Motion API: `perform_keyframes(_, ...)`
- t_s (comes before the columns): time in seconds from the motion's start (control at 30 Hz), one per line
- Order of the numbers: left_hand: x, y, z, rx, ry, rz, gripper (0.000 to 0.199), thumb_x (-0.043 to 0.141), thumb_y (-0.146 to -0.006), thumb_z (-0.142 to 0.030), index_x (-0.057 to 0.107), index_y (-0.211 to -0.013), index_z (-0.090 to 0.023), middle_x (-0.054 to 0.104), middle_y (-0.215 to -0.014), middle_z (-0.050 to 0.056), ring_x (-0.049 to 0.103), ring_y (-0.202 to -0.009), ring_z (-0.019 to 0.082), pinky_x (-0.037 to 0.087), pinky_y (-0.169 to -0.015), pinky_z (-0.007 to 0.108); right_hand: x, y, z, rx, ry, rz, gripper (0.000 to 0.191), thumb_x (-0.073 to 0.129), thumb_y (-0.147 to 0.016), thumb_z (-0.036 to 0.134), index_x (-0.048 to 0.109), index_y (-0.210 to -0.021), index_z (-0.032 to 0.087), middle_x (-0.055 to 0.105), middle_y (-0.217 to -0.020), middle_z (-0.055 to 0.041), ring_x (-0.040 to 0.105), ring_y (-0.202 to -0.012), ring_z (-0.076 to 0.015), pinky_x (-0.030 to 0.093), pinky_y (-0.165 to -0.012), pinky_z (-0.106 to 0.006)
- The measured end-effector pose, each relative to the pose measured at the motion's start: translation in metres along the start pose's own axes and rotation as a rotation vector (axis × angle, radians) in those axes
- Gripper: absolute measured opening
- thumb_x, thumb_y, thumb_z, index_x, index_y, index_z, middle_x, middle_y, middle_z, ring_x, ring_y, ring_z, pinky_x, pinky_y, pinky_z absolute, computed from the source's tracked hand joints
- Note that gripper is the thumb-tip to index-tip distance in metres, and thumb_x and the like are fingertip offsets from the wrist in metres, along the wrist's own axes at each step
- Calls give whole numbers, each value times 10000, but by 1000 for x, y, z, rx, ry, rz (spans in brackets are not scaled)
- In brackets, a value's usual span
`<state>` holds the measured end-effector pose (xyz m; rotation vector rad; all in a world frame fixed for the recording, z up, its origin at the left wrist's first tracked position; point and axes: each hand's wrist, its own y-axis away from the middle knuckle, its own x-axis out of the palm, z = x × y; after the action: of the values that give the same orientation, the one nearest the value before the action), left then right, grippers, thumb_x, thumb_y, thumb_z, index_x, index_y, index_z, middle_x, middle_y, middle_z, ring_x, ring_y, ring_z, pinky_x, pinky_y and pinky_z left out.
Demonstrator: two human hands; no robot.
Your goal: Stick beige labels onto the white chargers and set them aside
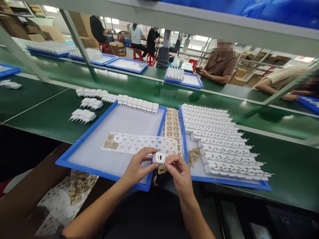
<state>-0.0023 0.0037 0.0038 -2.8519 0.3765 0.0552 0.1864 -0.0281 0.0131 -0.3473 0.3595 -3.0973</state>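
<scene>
My left hand (138, 167) grips a white charger plug (159, 157) between thumb and fingers, its face with the port slots turned up to me. My right hand (179, 172) is closed in a pinch at the charger's right side, on a tan sticker (162, 169) that hangs just below it; the exact hold is partly hidden by the fingers. Behind my hands a white backing sheet (139, 143) lies across the left blue tray (82, 139), with a few tan stickers (111, 141) on its left end. Another sticker sheet (172, 124) sits between the trays.
The right blue tray (231, 184) holds many rows of white chargers (221, 142) and a pile of tan scraps (193, 156). More chargers (138, 103) line the left tray's back edge, others (83, 115) lie on the green table. Waste backing (59, 196) lies lower left. A person (220, 66) sits across.
</scene>
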Motion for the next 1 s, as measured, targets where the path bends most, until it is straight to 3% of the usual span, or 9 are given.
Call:
perform_keyframes(0.2,-1,0,-2,223,-162,-53,388,799,-826,-232,698,-1201,-252,669,-1124,79,667,-1063,203,631,-851,312,3,-7,3,22,25,-172,55,742,-871,274,691,-875,252,668,-858,8,629,-846,-148,489,-785,-278)
perform_keyframes(0.3,-2,0,-3,273,-227,-51,392,795,-830,-217,689,-1206,-244,672,-1109,79,668,-1041,203,605,-893,345,7,-12,6,42,66,-169,63,745,-866,281,691,-873,249,678,-864,3,637,-856,-157,495,-786,-289)
perform_keyframes(1.0,-4,-1,-4,298,-284,-53,376,785,-839,-228,681,-1200,-233,668,-1107,82,660,-1033,207,569,-928,367,11,-14,5,43,224,-119,59,716,-893,284,678,-889,238,661,-872,-6,637,-858,-161,517,-791,-299)
